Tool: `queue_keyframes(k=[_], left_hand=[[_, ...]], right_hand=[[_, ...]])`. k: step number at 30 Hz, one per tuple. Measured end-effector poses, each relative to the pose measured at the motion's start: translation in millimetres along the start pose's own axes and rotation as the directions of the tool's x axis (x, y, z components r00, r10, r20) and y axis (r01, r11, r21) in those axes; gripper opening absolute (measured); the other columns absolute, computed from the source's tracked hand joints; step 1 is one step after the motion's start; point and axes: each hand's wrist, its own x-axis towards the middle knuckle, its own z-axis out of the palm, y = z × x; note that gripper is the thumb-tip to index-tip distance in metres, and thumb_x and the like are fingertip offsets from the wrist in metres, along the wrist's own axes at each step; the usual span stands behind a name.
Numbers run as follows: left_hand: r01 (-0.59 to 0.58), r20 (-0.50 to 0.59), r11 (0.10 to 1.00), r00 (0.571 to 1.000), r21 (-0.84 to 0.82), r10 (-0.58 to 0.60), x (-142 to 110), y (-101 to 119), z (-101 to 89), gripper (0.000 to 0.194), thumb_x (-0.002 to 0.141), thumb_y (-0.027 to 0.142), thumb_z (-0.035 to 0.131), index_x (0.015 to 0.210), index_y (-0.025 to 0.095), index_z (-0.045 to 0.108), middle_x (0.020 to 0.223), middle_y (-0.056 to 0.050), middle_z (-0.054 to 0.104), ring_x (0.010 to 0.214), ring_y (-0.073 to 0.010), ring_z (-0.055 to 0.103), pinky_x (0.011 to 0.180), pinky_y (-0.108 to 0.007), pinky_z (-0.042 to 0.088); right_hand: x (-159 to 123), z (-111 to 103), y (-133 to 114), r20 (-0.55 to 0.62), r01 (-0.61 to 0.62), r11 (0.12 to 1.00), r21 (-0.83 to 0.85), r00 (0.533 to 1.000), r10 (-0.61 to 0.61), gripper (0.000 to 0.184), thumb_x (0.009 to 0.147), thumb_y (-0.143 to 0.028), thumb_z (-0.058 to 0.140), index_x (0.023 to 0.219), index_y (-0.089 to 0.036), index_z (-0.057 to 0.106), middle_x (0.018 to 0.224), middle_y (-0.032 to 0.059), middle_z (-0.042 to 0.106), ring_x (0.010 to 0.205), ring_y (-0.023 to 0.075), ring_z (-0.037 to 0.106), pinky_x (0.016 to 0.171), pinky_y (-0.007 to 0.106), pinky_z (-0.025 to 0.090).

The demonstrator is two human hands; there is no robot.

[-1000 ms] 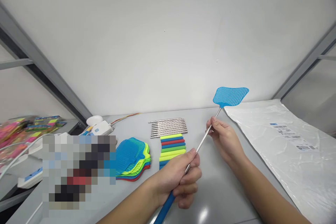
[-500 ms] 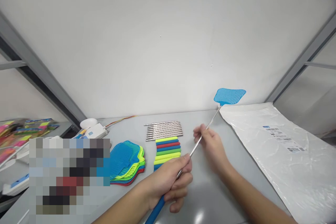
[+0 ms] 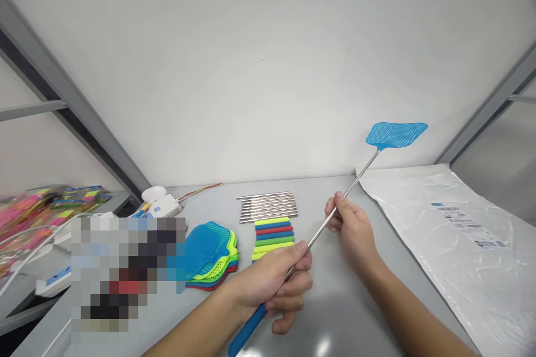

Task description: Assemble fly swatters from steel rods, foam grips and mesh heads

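Observation:
A fly swatter (image 3: 396,135) with a blue mesh head, a thin metal rod and a blue handle slants across the view, its head up at the right. My left hand (image 3: 278,284) is wrapped around the rod just above the handle. Higher up the same rod, my right hand (image 3: 349,226) pinches it between thumb and fingers. Behind my left hand lies a row of coloured handles (image 3: 274,231) in yellow, blue, red and green. Several metal rods (image 3: 268,208) lie side by side beyond them. To the left is a stack of mesh swatter heads (image 3: 211,254), blue on top.
A white plastic mailer (image 3: 439,256) with a label covers the table's right side. At the left are a white power strip (image 3: 54,280), a white device with wires (image 3: 163,205) and colourful packaged items (image 3: 37,217). A pale wall (image 3: 259,78) rises behind the table.
The swatter's head has moved up and to the right, with more rod showing beyond my right hand. My right hand has shifted slightly right; my left keeps its grip. The view has turned slightly left.

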Motion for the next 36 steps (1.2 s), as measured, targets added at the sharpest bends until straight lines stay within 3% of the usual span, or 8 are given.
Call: queue_keyframes(k=[7, 9, 12, 14, 17, 24, 29, 36], left_hand=[[0.003, -0.017, 0.999, 1.000, 0.046, -0.002, -4, 3, 0.9, 0.036, 0.096, 0.054, 0.034, 0.077, 0.023, 0.039, 0.043, 0.011, 0.032, 0.029, -0.0056, 0.016, 0.032, -0.019, 0.040], [-0.015, -0.036, 0.999, 0.999, 0.039, 0.016, -4, 3, -0.1, 0.035, 0.095, 0.053, 0.036, 0.078, 0.023, 0.040, 0.042, 0.012, 0.033, 0.028, -0.0056, 0.016, 0.032, -0.019, 0.038], [-0.043, -0.064, 0.999, 0.997, 0.013, 0.044, -4, 4, -2.2, 0.037, 0.094, 0.057, 0.037, 0.078, 0.023, 0.040, 0.041, 0.012, 0.033, 0.028, -0.0050, 0.016, 0.032, -0.016, 0.034], [-0.034, -0.071, 0.999, 0.997, 0.003, 0.035, -4, 4, -3.5, 0.039, 0.093, 0.059, 0.038, 0.078, 0.023, 0.040, 0.041, 0.012, 0.032, 0.028, -0.0046, 0.016, 0.032, -0.014, 0.030], [0.003, -0.067, 1.000, 0.998, -0.020, -0.004, -5, 5, -5.0, 0.040, 0.092, 0.061, 0.038, 0.078, 0.024, 0.040, 0.042, 0.011, 0.030, 0.030, -0.0049, 0.014, 0.031, -0.012, 0.022], [0.094, -0.017, 0.995, 0.995, -0.018, -0.095, -8, 6, -4.2, 0.042, 0.091, 0.063, 0.037, 0.076, 0.024, 0.038, 0.044, 0.010, 0.029, 0.033, -0.0053, 0.009, 0.030, -0.012, 0.018], [0.092, -0.025, 0.995, 0.995, -0.029, -0.092, -7, 7, -5.6, 0.038, 0.093, 0.058, 0.039, 0.076, 0.024, 0.039, 0.043, 0.010, 0.030, 0.032, -0.0055, 0.010, 0.029, -0.013, 0.018], [0.053, -0.031, 0.999, 0.998, -0.011, -0.053, -9, 10, -7.7, 0.037, 0.093, 0.057, 0.040, 0.077, 0.024, 0.039, 0.043, 0.010, 0.031, 0.030, -0.0052, 0.011, 0.029, -0.013, 0.018]], right_hand=[[-3, -1, 1, 0.016, 0.020, 0.999, -0.033, 1.000, -0.019, 0.041, 0.088, -0.055, 0.052, 0.068, -0.019, 0.058, 0.062, -0.0036, 0.037, 0.054, 0.0108, 0.029, 0.052, 0.027, 0.028], [-12, 6, 8, 0.126, -0.017, 0.998, -0.061, 0.992, 0.025, 0.039, 0.087, -0.056, 0.053, 0.072, -0.020, 0.058, 0.059, -0.0040, 0.038, 0.053, 0.0113, 0.034, 0.052, 0.026, 0.029], [-25, 17, 16, 0.348, -0.126, 0.992, -0.025, 0.929, 0.126, 0.036, 0.087, -0.056, 0.053, 0.078, -0.021, 0.054, 0.055, -0.0053, 0.041, 0.050, 0.0108, 0.035, 0.051, 0.026, 0.029], [-28, 20, 17, 0.396, -0.148, 0.989, 0.015, 0.909, 0.130, 0.035, 0.088, -0.054, 0.054, 0.077, -0.021, 0.054, 0.052, -0.0071, 0.037, 0.048, 0.0094, 0.030, 0.050, 0.025, 0.027], [-22, 15, 10, 0.372, -0.147, 0.988, 0.054, 0.921, 0.117, 0.033, 0.087, -0.051, 0.057, 0.076, -0.020, 0.057, 0.050, -0.0094, 0.026, 0.046, 0.0083, 0.022, 0.048, 0.024, 0.025], [9, -16, -12, 0.090, -0.100, 0.973, 0.208, 0.992, 0.083, 0.028, 0.086, -0.044, 0.063, 0.074, -0.019, 0.058, 0.054, -0.0102, 0.017, 0.047, 0.0078, 0.014, 0.048, 0.023, 0.024], [5, -10, -2, 0.091, -0.106, 0.966, 0.237, 0.992, 0.087, 0.028, 0.086, -0.045, 0.062, 0.075, -0.020, 0.057, 0.054, -0.0099, 0.018, 0.047, 0.0075, 0.015, 0.047, 0.022, 0.024], [-14, 13, 15, 0.300, -0.131, 0.987, 0.093, 0.949, 0.098, 0.044, 0.093, -0.054, 0.044, 0.074, -0.018, 0.060, 0.046, -0.0079, 0.028, 0.046, 0.0087, 0.025, 0.048, 0.025, 0.024]])
